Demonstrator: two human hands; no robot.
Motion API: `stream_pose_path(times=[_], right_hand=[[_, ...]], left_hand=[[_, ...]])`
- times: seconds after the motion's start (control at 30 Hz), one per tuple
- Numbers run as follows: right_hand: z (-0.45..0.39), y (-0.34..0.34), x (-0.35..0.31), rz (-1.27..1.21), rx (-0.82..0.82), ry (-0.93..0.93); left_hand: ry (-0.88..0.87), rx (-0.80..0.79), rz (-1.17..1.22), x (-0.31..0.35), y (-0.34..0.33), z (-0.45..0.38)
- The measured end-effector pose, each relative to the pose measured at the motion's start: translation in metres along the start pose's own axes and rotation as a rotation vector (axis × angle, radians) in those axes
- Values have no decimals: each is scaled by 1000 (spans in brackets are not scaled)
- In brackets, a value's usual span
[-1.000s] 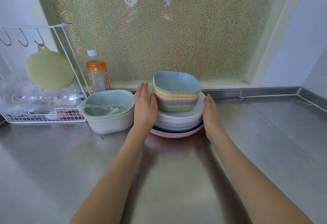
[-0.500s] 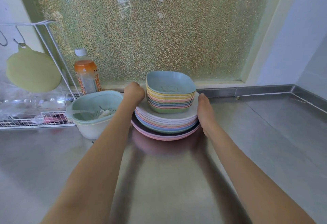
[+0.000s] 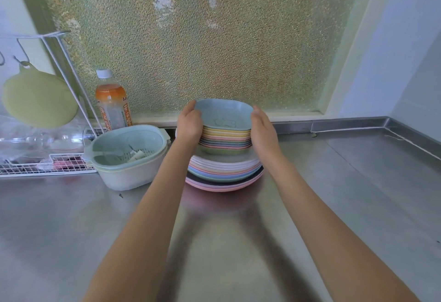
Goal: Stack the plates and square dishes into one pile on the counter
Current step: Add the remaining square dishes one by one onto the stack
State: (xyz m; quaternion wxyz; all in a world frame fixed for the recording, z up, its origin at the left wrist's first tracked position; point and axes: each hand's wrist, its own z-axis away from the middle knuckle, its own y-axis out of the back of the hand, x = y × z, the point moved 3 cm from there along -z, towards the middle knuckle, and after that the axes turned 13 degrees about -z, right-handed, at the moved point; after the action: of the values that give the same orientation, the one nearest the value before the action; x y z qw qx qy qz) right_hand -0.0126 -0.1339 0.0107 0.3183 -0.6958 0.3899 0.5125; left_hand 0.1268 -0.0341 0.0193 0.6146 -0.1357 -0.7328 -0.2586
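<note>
Both hands on the stack of square dishes (image 3: 225, 134), which sits on the pile of round plates (image 3: 224, 170) at the back of the steel counter (image 3: 334, 194), just right of the strainer bowl (image 3: 130, 154). Left hand (image 3: 189, 124) cups the left side of the dishes, fingers curled round the top blue dish's rim. Right hand (image 3: 263, 127) is pressed flat-ish against the right side, fingers only slightly bent, thumb side up. Both look in contact with the dishes; no lift is visible, and the bottom green dish seems seated on the top plate.

The pile looks already single, so this is probably squaring up or centring the dishes on the plates.

Handling guess: looks like matte plastic or wheat-straw ware, so stiff, light per piece, not very fragile, but the nested dishes can slide on each other. Best hold is opposing sides of the stack, low near the bottom dish, so the whole set moves as one. Pushing only at the top rim risks skewing the layers. Orange-capped drink bottle (image 3: 112, 103) and wire rack (image 3: 47, 163) are left of it, clear of the hands.
</note>
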Motion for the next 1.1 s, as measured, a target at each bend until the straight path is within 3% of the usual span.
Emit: stream_pose_path(times=[0.1,0.13,0.23,0.3,0.37,0.47,0.6,0.67,0.77,0.9,1.1], right_hand=[[2,9,-1,-124,149,8],[1,12,-1,-159,191,2],[-8,12,0,-161,187,-27],[-12,5,0,-153,108,-77],[-13,-3,1,-108,40,-100],[-12,2,1,-43,72,-76],[-15,15,1,21,71,-71],[-14,13,1,25,43,-67],[-13,4,3,-56,14,-116],[-13,1,3,-92,-105,-151],[-29,4,-6,78,-185,-97]], left_hand=[[39,-63,136,2,10,-8],[31,-10,173,5,14,-8],[-10,367,55,9,20,1],[-18,504,59,13,9,24],[8,426,-12,8,-11,38],[29,249,-176,3,-20,31],[62,-24,-78,5,-4,-3],[37,34,-49,9,5,-11],[23,272,-28,12,14,-8],[37,47,-27,6,-4,2],[-56,4,-11,9,2,-9]])
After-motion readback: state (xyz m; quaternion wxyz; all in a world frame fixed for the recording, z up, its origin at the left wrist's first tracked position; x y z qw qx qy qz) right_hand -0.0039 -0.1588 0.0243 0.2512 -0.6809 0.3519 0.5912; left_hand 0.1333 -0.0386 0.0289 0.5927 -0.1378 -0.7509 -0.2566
